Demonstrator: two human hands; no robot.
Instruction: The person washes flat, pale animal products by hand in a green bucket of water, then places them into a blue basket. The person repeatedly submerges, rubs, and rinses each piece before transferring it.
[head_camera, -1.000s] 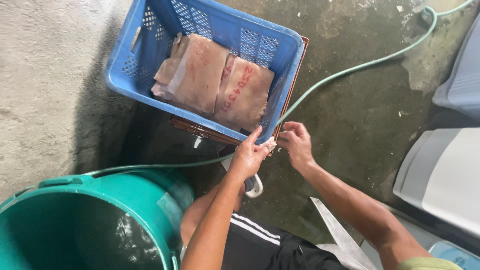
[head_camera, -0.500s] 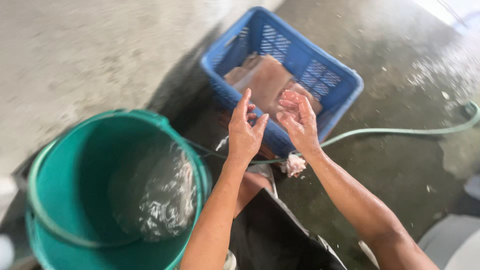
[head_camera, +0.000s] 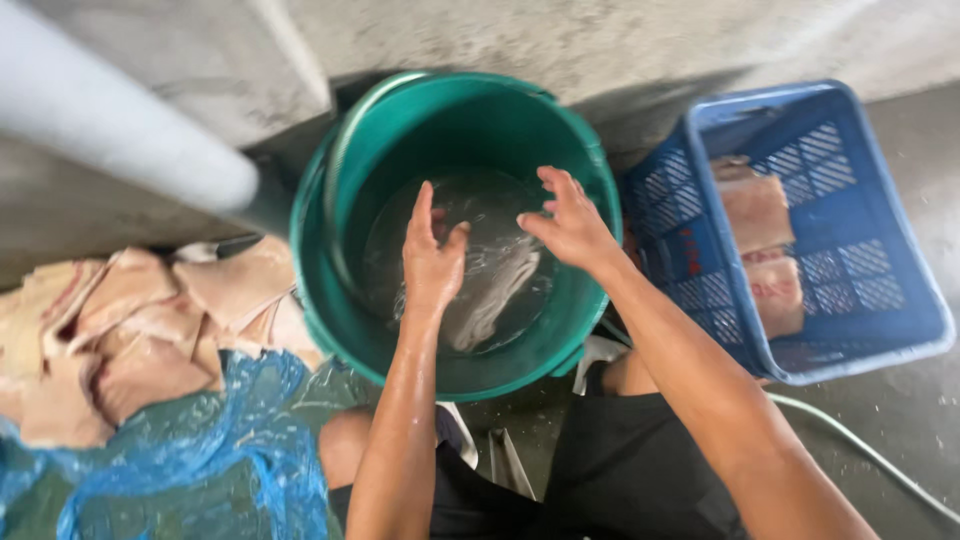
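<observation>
While floating pale in the water of the green bucket (head_camera: 455, 330), at 6 o'clock from the open, empty left hand (head_camera: 432, 262) and right hand (head_camera: 570, 225): meat piece (head_camera: 495, 295), probably soft, slippery, best gripped mid-body.

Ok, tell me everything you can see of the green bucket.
The green bucket is round, plastic-looking, with a thick rolled rim, standing upright on the concrete floor. It holds clear rippling water with a pale piece lying in it. Both hands, left and right, hover open over it. The blue crate stands close beside it.
</observation>
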